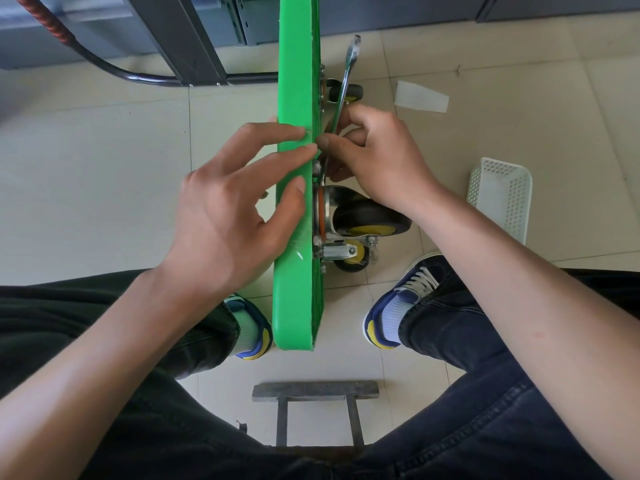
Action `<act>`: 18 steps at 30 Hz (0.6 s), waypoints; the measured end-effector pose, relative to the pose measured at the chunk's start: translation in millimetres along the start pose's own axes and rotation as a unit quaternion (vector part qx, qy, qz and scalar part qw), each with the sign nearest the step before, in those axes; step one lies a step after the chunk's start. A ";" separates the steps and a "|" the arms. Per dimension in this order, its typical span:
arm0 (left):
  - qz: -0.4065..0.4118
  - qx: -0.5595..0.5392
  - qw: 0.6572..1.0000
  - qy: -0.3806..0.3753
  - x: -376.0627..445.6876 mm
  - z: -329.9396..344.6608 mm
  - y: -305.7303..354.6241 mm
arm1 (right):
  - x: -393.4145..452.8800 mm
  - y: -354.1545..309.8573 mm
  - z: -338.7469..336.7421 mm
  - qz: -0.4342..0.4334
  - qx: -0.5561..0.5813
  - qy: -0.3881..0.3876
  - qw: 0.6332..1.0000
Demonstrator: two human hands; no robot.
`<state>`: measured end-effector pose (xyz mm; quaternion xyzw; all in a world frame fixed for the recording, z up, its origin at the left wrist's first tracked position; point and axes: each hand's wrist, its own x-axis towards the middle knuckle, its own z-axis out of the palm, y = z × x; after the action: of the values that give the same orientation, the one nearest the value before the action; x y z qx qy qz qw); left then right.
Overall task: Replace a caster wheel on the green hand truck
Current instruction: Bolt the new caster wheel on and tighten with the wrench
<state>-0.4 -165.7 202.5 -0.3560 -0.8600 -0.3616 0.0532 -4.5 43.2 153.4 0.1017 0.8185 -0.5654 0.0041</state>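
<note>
Two bare hands work the green hand truck (298,109), which stands on edge on the tiled floor between the seated person's feet. Spread fingers of the left hand (225,216) press flat on its deck; the right hand (374,161) grips a combination wrench (343,88) set at a bolt just above the nearest caster wheel (372,218). The step looks like turning a mounting bolt; next, steady swings with the deck braced. A white basket (500,195) sits nearby.
</note>
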 end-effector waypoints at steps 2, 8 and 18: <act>0.001 0.000 1.000 0.001 0.1 0.0 0.1 | 2.0 -1.3 0.1 0.014 0.002 -0.006 1.000; 0.002 -0.002 1.000 0.005 0.0 0.9 -0.1 | 4.6 -6.0 1.5 0.029 -0.015 -0.015 0.999; 0.004 0.002 1.000 0.002 -0.4 -0.1 1.0 | 9.6 4.5 1.3 0.064 -0.119 -0.079 0.988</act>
<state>0.5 -165.5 203.0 -0.3584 -0.8592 -0.3606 0.0567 -13.3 45.0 147.7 0.1072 0.8690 -0.4686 0.1170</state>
